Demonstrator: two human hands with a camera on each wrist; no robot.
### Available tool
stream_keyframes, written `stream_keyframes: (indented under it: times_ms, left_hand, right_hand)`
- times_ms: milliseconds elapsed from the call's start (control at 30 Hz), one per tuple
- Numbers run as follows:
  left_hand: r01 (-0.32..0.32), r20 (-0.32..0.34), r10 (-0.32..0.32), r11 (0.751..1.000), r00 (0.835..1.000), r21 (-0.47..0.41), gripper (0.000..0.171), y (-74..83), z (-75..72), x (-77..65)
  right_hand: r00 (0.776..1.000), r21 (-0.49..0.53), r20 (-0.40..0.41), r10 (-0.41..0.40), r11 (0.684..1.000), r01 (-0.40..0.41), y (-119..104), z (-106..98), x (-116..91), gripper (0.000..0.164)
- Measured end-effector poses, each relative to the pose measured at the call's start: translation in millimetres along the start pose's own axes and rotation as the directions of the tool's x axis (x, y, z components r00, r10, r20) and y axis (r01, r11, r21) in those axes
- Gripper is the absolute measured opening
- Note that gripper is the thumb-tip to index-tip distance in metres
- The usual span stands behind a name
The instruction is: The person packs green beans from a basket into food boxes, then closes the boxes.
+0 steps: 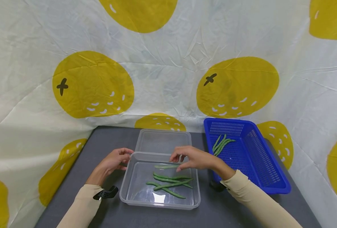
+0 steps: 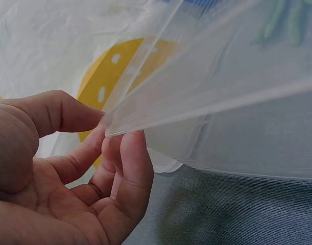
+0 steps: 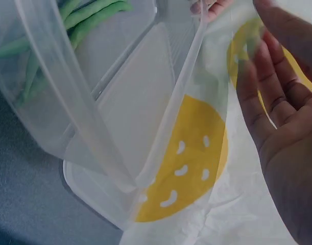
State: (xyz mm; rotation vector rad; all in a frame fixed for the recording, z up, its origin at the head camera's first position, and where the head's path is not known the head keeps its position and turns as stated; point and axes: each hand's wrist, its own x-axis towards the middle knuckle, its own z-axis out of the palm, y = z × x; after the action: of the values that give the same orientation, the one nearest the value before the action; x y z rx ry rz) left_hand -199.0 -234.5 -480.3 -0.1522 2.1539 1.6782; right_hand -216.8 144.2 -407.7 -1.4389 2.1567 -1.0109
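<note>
A clear plastic container [image 1: 160, 205] stands on the table with several green beans [image 1: 169, 180] lying crossed on its floor. With thumb and fingertips, my left hand [image 1: 114, 163] pinches the container's far left corner, and the left wrist view shows these fingers [image 2: 133, 158] right at the rim. Over the container's far right part hovers my right hand [image 1: 195, 158], thumb and fingers apart. A pale, blurred green bean [image 1: 166, 166] shows beside its fingertips. In the right wrist view the fingers [image 3: 255, 107] are loosely bent, with a faint green blur near their tips.
Right of the container sits a blue perforated basket [image 1: 245, 155] holding several more green beans [image 1: 222, 145]. Behind the container lies a clear lid [image 1: 162, 139] on the dark table [image 1: 108, 139]. A white cloth with yellow fruit prints [image 1: 165, 88] hangs behind the table.
</note>
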Motion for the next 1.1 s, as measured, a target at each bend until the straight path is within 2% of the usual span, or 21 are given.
stream_keyframes:
  times_ms: [133, 500, 800, 1100]
  left_hand:
    - [-0.001, -0.001, 0.001, 1.000, 1.000, 0.006, 0.039, 0.5, 0.1, -0.2]
    - [0.003, 0.001, -0.003, 1.000, 1.000, 0.004, 0.038, 0.2, -0.5, 1.5]
    - [0.012, -0.005, -0.012, 1.000, 1.000, 0.001, 0.038, -0.3, -0.1, 3.2]
    - [0.007, -0.005, -0.007, 1.000, 1.000, 0.002, 0.038, -1.4, -0.6, 2.4]
  right_hand:
    - [1.000, -0.001, -0.010, 0.012, 1.000, -0.012, -1.6, -2.0, -1.1, 0.048]
    - [0.997, 0.070, -0.063, 0.054, 0.996, -0.049, 8.3, -14.3, -23.0, 0.029]
    - [0.989, 0.082, -0.092, 0.113, 0.991, -0.106, 16.0, -19.8, -37.4, 0.027]
    - [0.969, 0.066, -0.122, 0.214, 0.976, -0.207, 24.4, -28.7, -55.3, 0.028]
